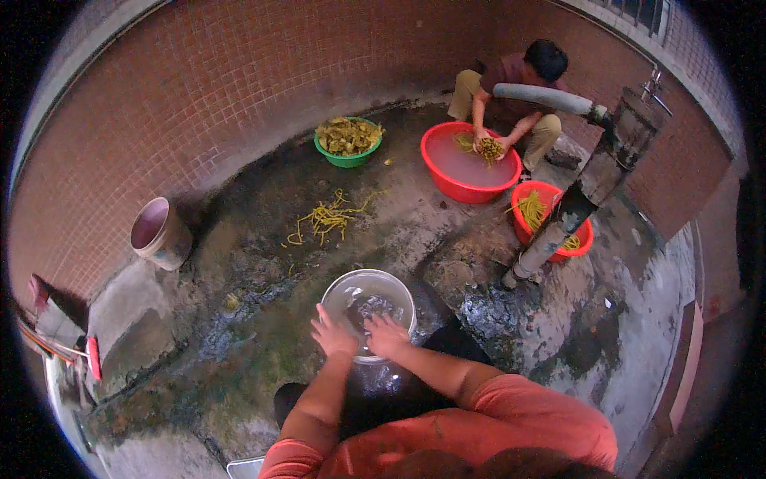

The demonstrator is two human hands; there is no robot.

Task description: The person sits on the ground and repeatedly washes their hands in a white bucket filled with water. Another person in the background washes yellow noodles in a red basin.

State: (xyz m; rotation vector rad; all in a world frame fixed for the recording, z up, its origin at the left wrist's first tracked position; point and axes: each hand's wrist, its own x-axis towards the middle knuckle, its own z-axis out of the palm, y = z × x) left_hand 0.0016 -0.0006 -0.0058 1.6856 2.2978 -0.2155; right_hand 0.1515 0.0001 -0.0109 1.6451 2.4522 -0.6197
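A round, pale-rimmed plastic bucket [409,299] stands on the wet ground before me, with rippling water [374,299] inside. My left hand [333,333] is at the bucket's near left rim, fingers spread. Over the near right part of the bucket is my right hand [386,335], its fingers apart above or at the water. Neither hand shows anything held. Beyond the bucket, long yellow-green plant stems [328,220] lie loose on the ground.
A green basin [347,160] holds yellowish leaves. Across from me, a person [514,90] crouches, holding stems over a red basin [458,190] of cloudy water. Another red basin [559,254] with stems stands behind a leaning pipe [538,254]. A bucket [167,245] is by the brick wall.
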